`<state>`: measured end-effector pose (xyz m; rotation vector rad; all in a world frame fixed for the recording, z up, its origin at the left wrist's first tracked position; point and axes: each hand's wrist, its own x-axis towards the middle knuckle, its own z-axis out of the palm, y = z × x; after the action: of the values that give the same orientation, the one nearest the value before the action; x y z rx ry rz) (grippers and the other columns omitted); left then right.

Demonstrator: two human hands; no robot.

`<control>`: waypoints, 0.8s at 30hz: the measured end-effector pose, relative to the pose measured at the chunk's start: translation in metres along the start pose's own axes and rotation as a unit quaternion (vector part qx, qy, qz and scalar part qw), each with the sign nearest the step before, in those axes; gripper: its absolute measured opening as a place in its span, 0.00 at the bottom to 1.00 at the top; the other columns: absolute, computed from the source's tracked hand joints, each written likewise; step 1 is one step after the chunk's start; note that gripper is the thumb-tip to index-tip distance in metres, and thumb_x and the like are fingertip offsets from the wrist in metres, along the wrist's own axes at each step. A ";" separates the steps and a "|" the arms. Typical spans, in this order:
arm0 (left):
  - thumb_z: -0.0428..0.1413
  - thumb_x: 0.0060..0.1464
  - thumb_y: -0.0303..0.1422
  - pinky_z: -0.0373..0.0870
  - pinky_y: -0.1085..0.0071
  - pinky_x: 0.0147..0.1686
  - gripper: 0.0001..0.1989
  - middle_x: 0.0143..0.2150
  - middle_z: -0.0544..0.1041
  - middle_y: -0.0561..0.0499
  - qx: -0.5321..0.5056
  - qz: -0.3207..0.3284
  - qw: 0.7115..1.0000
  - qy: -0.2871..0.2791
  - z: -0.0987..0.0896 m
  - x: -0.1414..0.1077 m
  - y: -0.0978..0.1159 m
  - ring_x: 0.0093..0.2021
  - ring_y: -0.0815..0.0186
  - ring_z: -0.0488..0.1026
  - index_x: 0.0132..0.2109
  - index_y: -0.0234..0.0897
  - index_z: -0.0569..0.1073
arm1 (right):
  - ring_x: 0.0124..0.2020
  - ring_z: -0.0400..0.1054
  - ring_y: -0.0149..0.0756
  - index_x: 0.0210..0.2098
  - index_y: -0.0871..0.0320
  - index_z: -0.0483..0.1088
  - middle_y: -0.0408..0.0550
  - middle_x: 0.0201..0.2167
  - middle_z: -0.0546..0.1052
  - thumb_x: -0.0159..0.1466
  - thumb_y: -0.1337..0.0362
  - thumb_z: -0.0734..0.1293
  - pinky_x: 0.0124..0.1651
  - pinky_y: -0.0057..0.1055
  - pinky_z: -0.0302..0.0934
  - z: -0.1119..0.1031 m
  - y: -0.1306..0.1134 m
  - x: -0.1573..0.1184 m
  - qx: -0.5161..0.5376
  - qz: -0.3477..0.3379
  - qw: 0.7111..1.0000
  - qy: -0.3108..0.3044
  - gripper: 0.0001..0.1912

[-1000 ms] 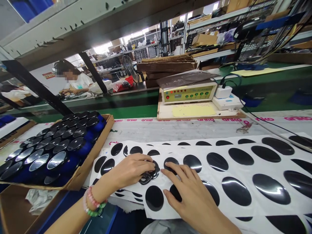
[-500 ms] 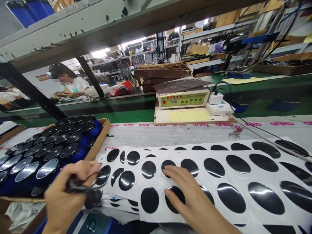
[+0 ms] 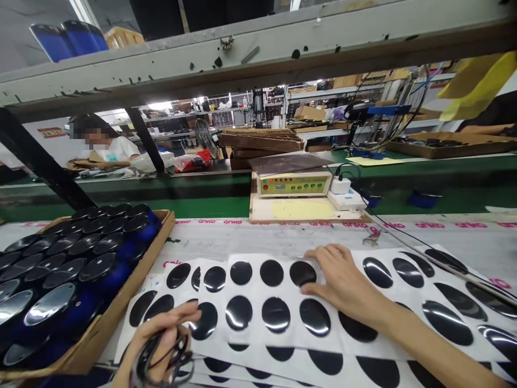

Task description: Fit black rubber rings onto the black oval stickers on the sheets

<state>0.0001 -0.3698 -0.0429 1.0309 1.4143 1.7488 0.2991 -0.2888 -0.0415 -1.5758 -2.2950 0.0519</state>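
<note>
White sheets bearing rows of glossy black oval stickers (image 3: pixel 276 315) lie overlapped in a stack before me. My right hand (image 3: pixel 343 283) rests at the far edge of the upper sheet, thumb and fingers apart around one black sticker. My left hand (image 3: pixel 157 345) is at the left end of the stack, fingers curled on a bunch of thin black loops (image 3: pixel 172 350); their exact kind is unclear. Its fingertips reach over the edge of a sticker. To the left, a cardboard tray (image 3: pixel 133 288) holds many blue cylinders with shiny black tops (image 3: pixel 97 267).
Behind the sheets stands a control box (image 3: pixel 294 184) with lit buttons on a board, a white power adapter (image 3: pixel 347 199) beside it. Cables (image 3: pixel 420 240) cross the right side. A shelf beam (image 3: pixel 258 56) spans overhead. A person (image 3: pixel 109 145) sits across the green belt (image 3: pixel 202 191).
My right hand has moved up and right to the sheet's far edge. My left hand has shifted right and lower, still holding dark loops. The camera view has tilted.
</note>
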 end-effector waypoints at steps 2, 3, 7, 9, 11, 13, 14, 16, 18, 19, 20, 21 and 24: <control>0.64 0.45 0.43 0.73 0.75 0.28 0.14 0.32 0.79 0.50 -0.009 0.021 0.999 -0.029 0.012 -0.004 -0.001 0.30 0.65 0.75 0.30 0.40 0.70 | 0.50 0.64 0.51 0.48 0.59 0.68 0.55 0.44 0.73 0.57 0.59 0.69 0.58 0.51 0.49 -0.006 0.001 0.029 -0.020 -0.032 0.999 0.009 0.20; 0.63 0.47 0.41 0.74 0.75 0.31 0.13 0.33 0.79 0.50 -0.010 0.033 0.998 -0.047 0.019 -0.007 0.000 0.32 0.65 0.75 0.29 0.39 0.70 | 0.51 0.63 0.53 0.49 0.61 0.67 0.56 0.45 0.73 0.57 0.59 0.69 0.59 0.52 0.46 -0.010 0.001 0.045 -0.019 -0.037 0.999 0.010 0.22; 0.57 0.55 0.39 0.73 0.63 0.46 0.11 0.46 0.78 0.46 -0.037 0.067 0.993 -0.090 0.049 -0.016 0.006 0.47 0.57 0.75 0.29 0.39 0.67 | 0.61 0.52 0.57 0.56 0.67 0.63 0.62 0.55 0.66 0.65 0.56 0.59 0.63 0.56 0.39 -0.028 -0.016 0.080 0.020 -0.055 0.998 0.020 0.25; 0.55 0.57 0.38 0.67 0.58 0.55 0.09 0.53 0.74 0.43 -0.026 0.090 0.992 -0.085 0.060 -0.018 0.008 0.55 0.54 0.70 0.32 0.39 0.68 | 0.61 0.54 0.50 0.60 0.63 0.59 0.59 0.58 0.64 0.67 0.53 0.57 0.62 0.47 0.49 -0.033 -0.040 0.065 0.060 -0.087 0.994 0.003 0.28; 0.53 0.58 0.36 0.61 0.58 0.60 0.05 0.61 0.66 0.43 -0.001 0.106 0.992 -0.072 0.067 -0.020 0.008 0.62 0.56 0.62 0.39 0.40 0.69 | 0.58 0.62 0.40 0.65 0.55 0.53 0.51 0.60 0.64 0.63 0.52 0.63 0.56 0.32 0.61 -0.032 -0.068 0.034 0.131 -0.140 0.980 -0.057 0.34; 0.51 0.59 0.34 0.59 0.60 0.62 0.10 0.68 0.54 0.47 0.013 0.108 0.991 -0.072 0.073 -0.024 0.008 0.67 0.58 0.52 0.48 0.42 0.67 | 0.62 0.57 0.43 0.67 0.54 0.46 0.53 0.65 0.56 0.55 0.58 0.71 0.56 0.31 0.61 -0.029 -0.092 0.002 0.246 -0.171 0.940 -0.161 0.46; 0.51 0.59 0.33 0.60 0.62 0.61 0.14 0.70 0.49 0.48 0.012 0.103 0.991 -0.082 0.075 -0.026 0.009 0.68 0.59 0.48 0.53 0.44 0.64 | 0.64 0.54 0.46 0.68 0.54 0.46 0.55 0.66 0.54 0.52 0.62 0.72 0.58 0.33 0.60 -0.028 -0.101 -0.011 0.286 -0.161 0.926 -0.184 0.49; 0.54 0.57 0.32 0.66 0.65 0.58 0.24 0.70 0.46 0.50 -0.002 0.067 0.989 -0.130 0.078 -0.033 0.012 0.69 0.57 0.46 0.59 0.49 0.59 | 0.64 0.53 0.47 0.66 0.53 0.50 0.55 0.66 0.53 0.52 0.65 0.72 0.61 0.34 0.56 -0.031 -0.110 -0.027 0.341 -0.099 0.916 -0.185 0.46; 0.58 0.52 0.30 0.70 0.66 0.55 0.33 0.69 0.49 0.50 -0.033 -0.001 0.982 -0.187 0.079 -0.038 0.016 0.68 0.55 0.49 0.61 0.52 0.55 | 0.61 0.57 0.42 0.64 0.50 0.54 0.52 0.65 0.54 0.54 0.66 0.70 0.61 0.32 0.57 -0.037 -0.108 -0.032 0.371 -0.014 0.914 -0.163 0.41; 0.59 0.49 0.29 0.71 0.66 0.53 0.37 0.69 0.51 0.49 -0.057 -0.039 0.975 -0.210 0.079 -0.041 0.019 0.67 0.53 0.52 0.62 0.54 0.53 | 0.60 0.60 0.40 0.63 0.49 0.56 0.51 0.64 0.54 0.53 0.67 0.71 0.59 0.31 0.58 -0.040 -0.106 -0.033 0.383 0.015 0.910 -0.157 0.40; 0.60 0.49 0.29 0.72 0.65 0.52 0.40 0.68 0.51 0.48 -0.086 -0.072 0.967 -0.228 0.078 -0.043 0.020 0.66 0.53 0.53 0.64 0.56 0.51 | 0.58 0.61 0.39 0.62 0.48 0.58 0.50 0.63 0.55 0.50 0.69 0.72 0.58 0.30 0.60 -0.042 -0.102 -0.034 0.395 0.030 0.905 -0.158 0.41; 0.61 0.49 0.30 0.71 0.63 0.53 0.42 0.69 0.51 0.48 -0.119 -0.093 0.958 -0.242 0.077 -0.045 0.022 0.66 0.52 0.55 0.65 0.57 0.48 | 0.57 0.62 0.38 0.60 0.49 0.60 0.50 0.61 0.57 0.47 0.72 0.72 0.57 0.29 0.60 -0.042 -0.099 -0.034 0.407 0.032 0.899 -0.159 0.42; 0.64 0.48 0.39 0.65 0.56 0.57 0.51 0.70 0.47 0.47 -0.215 -0.113 0.929 -0.280 0.077 -0.050 0.022 0.66 0.51 0.54 0.66 0.62 0.37 | 0.53 0.65 0.35 0.52 0.51 0.68 0.48 0.53 0.65 0.45 0.77 0.70 0.56 0.26 0.60 -0.041 -0.096 -0.039 0.445 0.007 0.883 -0.147 0.35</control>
<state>0.0910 -0.3817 -0.0217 0.9695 0.7150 1.3570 0.2381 -0.3675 0.0085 -1.1120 -1.9531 1.2323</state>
